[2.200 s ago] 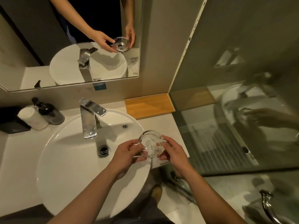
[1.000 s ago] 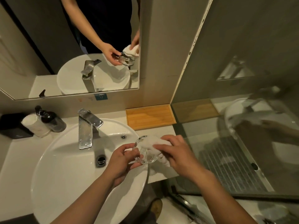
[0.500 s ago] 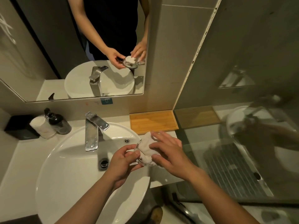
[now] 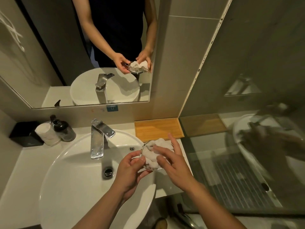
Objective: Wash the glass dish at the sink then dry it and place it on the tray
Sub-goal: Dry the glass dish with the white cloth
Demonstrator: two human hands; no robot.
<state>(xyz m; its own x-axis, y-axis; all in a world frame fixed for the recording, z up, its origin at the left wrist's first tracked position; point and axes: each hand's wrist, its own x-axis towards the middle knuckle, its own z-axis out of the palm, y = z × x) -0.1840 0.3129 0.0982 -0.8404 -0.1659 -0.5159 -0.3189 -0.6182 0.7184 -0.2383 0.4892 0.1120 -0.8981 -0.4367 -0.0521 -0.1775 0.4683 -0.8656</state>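
A small clear glass dish is held over the right rim of the round white sink. My left hand grips the dish at its left edge. A crumpled white cloth fills the inside of the dish. My right hand presses the cloth into the dish with its fingers spread over it. The empty wooden tray lies on the counter just behind the dish, against the wall.
A chrome faucet stands at the sink's back. A dark soap bottle, a rolled white towel and a black box sit at the left. A glass shower partition bounds the counter on the right. A mirror hangs above.
My right hand picked up the white cloth and pushed it into the dish. It keeps shifting the cloth inside while my left hand holds the dish in place.
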